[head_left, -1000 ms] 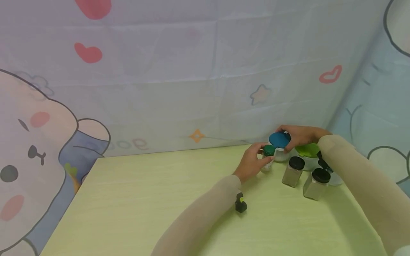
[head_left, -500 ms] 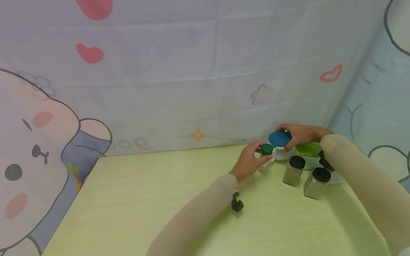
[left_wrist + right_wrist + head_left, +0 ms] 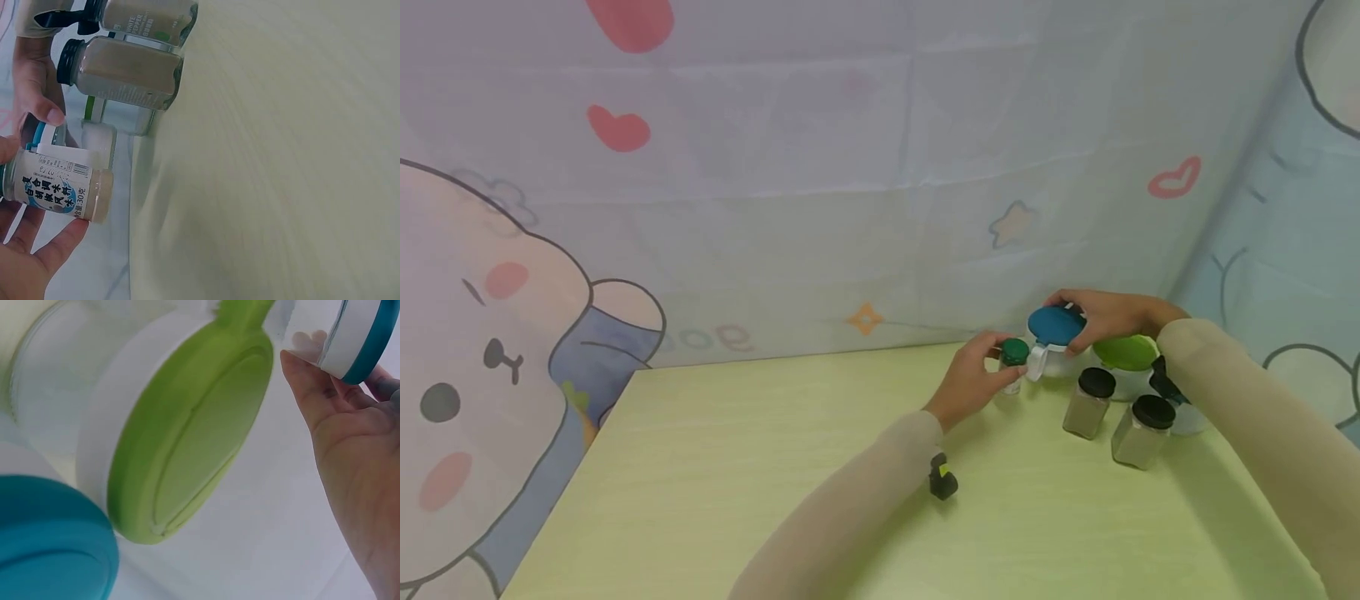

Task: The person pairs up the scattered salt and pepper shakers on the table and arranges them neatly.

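Note:
My left hand (image 3: 967, 383) holds a small spice jar (image 3: 53, 184) with a green cap and a printed label, fingers and thumb around its sides. It is upright in the head view; whether its base touches the table cannot be told. To its right, my right hand (image 3: 1112, 315) grips a white jar with a blue lid (image 3: 1056, 326) between thumb and fingers. A white tab (image 3: 1037, 363) juts from that jar towards the spice jar. In the right wrist view, part of the gripped jar and its lid (image 3: 375, 347) lie beyond the frame.
Right of the gripped jar stands one with a green lid (image 3: 1126, 353). Two black-capped jars of powder (image 3: 1086, 410) (image 3: 1138, 440) stand in front. Another jar (image 3: 1187, 419), with a blue lid (image 3: 53, 540) in the right wrist view, is partly behind my right sleeve. A printed curtain (image 3: 820, 250) hangs behind the table.
My left hand and the green-capped spice jar have moved left, away from the blue-lidded jar. That jar's white tab has come into sight. My right hand has stayed almost in place.

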A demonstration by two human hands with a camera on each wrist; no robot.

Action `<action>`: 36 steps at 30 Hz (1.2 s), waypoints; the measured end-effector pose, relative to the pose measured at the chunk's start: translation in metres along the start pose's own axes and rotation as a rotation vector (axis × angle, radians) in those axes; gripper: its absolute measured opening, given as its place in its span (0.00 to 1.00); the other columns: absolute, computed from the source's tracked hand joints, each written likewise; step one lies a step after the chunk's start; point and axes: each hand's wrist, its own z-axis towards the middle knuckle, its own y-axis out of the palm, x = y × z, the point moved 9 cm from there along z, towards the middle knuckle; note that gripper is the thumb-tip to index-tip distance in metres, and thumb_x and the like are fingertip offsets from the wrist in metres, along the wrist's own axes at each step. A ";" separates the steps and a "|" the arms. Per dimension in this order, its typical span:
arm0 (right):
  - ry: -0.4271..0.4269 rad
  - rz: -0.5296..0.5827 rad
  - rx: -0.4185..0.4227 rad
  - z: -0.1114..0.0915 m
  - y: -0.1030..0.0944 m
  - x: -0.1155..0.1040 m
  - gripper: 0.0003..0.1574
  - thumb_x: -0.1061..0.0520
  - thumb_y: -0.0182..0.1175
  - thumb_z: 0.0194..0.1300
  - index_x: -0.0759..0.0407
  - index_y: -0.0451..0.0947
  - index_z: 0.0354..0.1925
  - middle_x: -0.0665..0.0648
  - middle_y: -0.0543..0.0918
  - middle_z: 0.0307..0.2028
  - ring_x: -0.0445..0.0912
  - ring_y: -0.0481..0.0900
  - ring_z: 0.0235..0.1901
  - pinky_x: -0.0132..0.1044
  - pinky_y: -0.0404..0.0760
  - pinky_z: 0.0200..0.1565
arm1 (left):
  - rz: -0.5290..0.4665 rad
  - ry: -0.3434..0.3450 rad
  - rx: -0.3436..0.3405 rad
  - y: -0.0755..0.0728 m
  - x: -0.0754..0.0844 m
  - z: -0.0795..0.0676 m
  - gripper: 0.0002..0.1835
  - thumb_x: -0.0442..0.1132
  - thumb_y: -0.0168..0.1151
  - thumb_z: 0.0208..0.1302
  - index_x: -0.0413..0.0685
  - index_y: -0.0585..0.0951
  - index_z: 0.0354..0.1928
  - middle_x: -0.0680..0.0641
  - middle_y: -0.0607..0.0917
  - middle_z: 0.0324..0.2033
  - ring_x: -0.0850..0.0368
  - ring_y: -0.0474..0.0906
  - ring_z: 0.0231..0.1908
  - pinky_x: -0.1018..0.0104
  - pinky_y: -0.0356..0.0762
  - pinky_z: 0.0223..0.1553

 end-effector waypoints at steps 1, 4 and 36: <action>-0.006 -0.002 0.000 -0.001 0.000 -0.002 0.51 0.52 0.76 0.57 0.64 0.61 0.70 0.68 0.67 0.66 0.62 0.71 0.62 0.56 0.78 0.57 | 0.002 0.003 0.001 -0.001 0.001 -0.001 0.20 0.42 0.67 0.69 0.48 0.78 0.61 0.52 0.81 0.52 0.64 0.78 0.51 0.73 0.76 0.56; -0.021 -0.018 0.005 -0.002 -0.002 -0.006 0.51 0.52 0.76 0.57 0.63 0.62 0.70 0.67 0.68 0.66 0.62 0.70 0.62 0.54 0.78 0.57 | 0.009 0.013 0.011 -0.006 0.003 -0.003 0.20 0.41 0.68 0.69 0.48 0.78 0.60 0.52 0.82 0.52 0.64 0.78 0.51 0.73 0.77 0.56; -0.151 -0.055 -0.064 0.009 -0.002 -0.057 0.52 0.49 0.76 0.55 0.59 0.62 0.70 0.61 0.71 0.64 0.58 0.70 0.62 0.53 0.78 0.59 | -0.008 -0.029 0.052 -0.058 0.008 -0.041 0.19 0.41 0.71 0.66 0.52 0.80 0.57 0.55 0.81 0.50 0.62 0.78 0.51 0.72 0.83 0.46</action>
